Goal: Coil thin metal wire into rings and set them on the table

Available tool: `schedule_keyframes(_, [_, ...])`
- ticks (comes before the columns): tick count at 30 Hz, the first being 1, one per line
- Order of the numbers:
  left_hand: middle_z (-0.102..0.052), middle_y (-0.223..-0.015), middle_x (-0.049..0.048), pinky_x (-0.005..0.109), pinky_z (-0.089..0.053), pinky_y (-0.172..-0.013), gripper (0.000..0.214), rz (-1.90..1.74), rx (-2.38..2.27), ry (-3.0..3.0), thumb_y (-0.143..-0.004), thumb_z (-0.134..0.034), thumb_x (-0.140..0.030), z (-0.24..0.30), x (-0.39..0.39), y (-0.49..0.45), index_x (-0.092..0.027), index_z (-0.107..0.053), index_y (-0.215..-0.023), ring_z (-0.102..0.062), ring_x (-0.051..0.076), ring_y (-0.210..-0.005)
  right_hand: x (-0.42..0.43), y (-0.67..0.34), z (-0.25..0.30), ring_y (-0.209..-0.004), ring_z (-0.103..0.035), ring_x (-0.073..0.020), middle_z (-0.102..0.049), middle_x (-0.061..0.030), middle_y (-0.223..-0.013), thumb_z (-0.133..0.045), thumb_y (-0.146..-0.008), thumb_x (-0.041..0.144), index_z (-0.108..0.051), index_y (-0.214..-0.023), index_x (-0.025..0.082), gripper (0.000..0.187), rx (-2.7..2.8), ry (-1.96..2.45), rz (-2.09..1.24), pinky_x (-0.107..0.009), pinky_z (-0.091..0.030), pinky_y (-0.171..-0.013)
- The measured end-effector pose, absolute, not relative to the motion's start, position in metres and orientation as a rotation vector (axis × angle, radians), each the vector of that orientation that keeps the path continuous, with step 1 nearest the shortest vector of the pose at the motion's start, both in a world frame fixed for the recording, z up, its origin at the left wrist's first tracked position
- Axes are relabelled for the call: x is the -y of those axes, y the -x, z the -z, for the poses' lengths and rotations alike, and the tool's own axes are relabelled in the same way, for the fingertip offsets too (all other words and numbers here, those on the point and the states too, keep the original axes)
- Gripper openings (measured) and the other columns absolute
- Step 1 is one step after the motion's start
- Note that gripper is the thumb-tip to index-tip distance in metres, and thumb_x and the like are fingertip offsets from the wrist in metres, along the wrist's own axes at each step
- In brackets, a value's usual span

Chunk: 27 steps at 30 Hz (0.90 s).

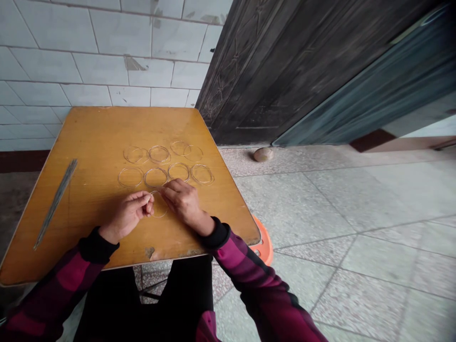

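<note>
White-tiled wall [103,35] behind wooden table [107,128]. At far left on the tabletop, bundle of straight wires [55,204]. Next, left hand [128,213] pinching thin wire ring [159,217] toward the near side. Just beyond, two rows of wire coils [167,175]. At the ring's right, right hand [183,200], fingers bent; cannot tell whether gripping. Farther right, stone [263,154] on the floor [285,204].

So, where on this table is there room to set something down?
The table is bare along the far strip between tiled wall and wire rings, between grey bundle and rings, and between right hand and right edge. Crowded: the middle, with two rows of rings, left hand pinching a wire loop.
</note>
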<state>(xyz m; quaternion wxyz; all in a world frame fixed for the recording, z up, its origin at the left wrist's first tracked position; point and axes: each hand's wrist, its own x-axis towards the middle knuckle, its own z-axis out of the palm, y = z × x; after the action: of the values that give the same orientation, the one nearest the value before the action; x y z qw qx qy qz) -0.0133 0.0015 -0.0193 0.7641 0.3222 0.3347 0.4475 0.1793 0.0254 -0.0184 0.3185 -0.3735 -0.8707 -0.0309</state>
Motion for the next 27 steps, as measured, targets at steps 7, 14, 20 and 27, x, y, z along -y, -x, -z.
schedule_keyframes(7, [-0.066,-0.101,0.0075,0.035,-0.048,-0.084,0.037,-0.993,-0.6,-0.566,-0.077,-0.075,-0.047,0.027,0.0,0.006,-0.017,-0.067,-0.097,-0.061,0.021,-0.096,-0.023,-0.175,0.019,-0.088,-0.057,-0.0212,-0.067,-0.008,-0.083,-0.048,-0.095,0.021,-0.069,-0.084,0.017,0.025,2.184,1.023,0.112,-0.035,-0.043,-0.076])
schedule_keyframes(14, [-0.069,-0.096,0.0097,0.035,-0.048,-0.076,0.059,-0.901,-0.567,-0.494,-0.074,-0.068,-0.066,0.029,0.004,-0.003,-0.018,-0.063,-0.107,-0.063,0.022,-0.085,-0.014,-0.164,0.018,-0.111,-0.053,-0.0247,-0.067,-0.0061,-0.099,-0.055,-0.089,0.021,-0.067,-0.085,0.021,0.013,2.17,0.967,0.383,-0.046,-0.033,-0.101])
schedule_keyframes(20, [-0.067,-0.079,0.0057,0.028,-0.046,-0.061,0.057,-0.952,-0.702,-0.468,-0.081,-0.057,-0.069,0.027,0.002,-0.003,-0.017,-0.062,-0.102,-0.063,0.019,-0.07,-0.01,-0.158,0.02,-0.112,-0.053,-0.0231,-0.068,-0.0034,-0.094,-0.055,-0.089,0.02,-0.067,-0.085,0.022,0.012,2.176,0.923,0.43,-0.047,-0.028,-0.107])
schedule_keyframes(27, [-0.064,-0.071,0.0027,0.024,-0.044,-0.054,0.043,-0.986,-0.687,-0.421,-0.091,-0.051,-0.056,0.023,0.001,-0.004,-0.017,-0.065,-0.097,-0.058,0.013,-0.058,-0.009,-0.154,0.021,-0.108,-0.055,-0.0215,-0.07,-0.0022,-0.092,-0.057,-0.09,0.02,-0.067,-0.084,0.021,0.012,2.174,0.878,0.366,-0.045,-0.029,-0.108])
